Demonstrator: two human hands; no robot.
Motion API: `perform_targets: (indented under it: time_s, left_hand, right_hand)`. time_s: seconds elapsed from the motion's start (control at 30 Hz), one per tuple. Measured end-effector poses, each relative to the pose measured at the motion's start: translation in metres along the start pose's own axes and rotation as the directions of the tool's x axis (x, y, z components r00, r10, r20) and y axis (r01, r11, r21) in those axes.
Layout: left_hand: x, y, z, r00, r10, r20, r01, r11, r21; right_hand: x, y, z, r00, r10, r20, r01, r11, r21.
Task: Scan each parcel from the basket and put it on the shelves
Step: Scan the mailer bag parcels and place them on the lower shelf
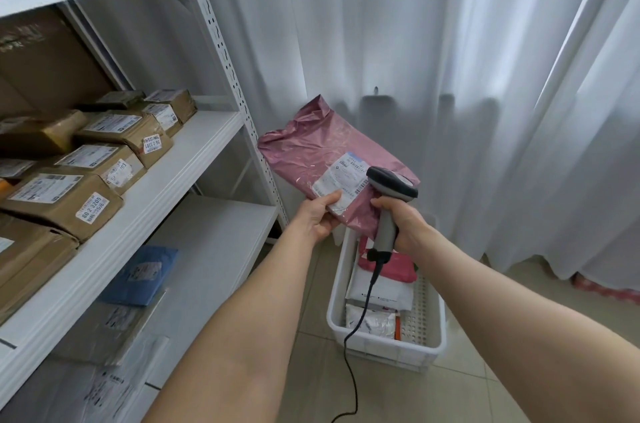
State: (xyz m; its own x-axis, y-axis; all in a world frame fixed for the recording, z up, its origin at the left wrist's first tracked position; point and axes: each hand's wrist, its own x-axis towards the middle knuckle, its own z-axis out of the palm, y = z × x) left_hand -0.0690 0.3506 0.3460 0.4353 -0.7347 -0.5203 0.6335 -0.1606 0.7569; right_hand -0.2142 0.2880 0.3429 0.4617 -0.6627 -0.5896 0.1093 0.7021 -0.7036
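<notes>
White sheer curtains (415,41) hang behind. White metal shelves (194,152) on the left carry brown cardboard boxes (62,197). A white slotted plastic basket (426,329) of parcels sits on the floor. Above it, the left hand (318,218) pinches a crinkled pink plastic mailer parcel (311,149) by its label. The right hand (408,225) grips a grey corded handheld scanner (389,194), whose head is over the label.
</notes>
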Motion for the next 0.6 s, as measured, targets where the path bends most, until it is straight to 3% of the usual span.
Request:
perform_targets:
  time_s: [0.23, 0.47, 0.6]
  left_hand:
    - [-0.001, 0.001, 0.006, 0.999, -0.014, 0.038, 0.014, 1.000, 0.001]
    - [0.009, 0.008, 0.006, 0.996, 0.008, -0.093, -0.018, 0.993, -0.113]
    - [0.015, 0.007, 0.006, 0.987, 0.035, -0.158, -0.053, 0.992, -0.112]
  right_hand:
    - [0.005, -0.011, 0.001, 0.982, -0.119, -0.149, 0.102, 0.988, -0.116]
    - [0.011, -0.015, -0.006, 0.962, -0.225, -0.153, 0.170, 0.937, -0.306]
    - [0.012, -0.016, -0.008, 0.966, -0.211, -0.151, 0.153, 0.933, -0.325]
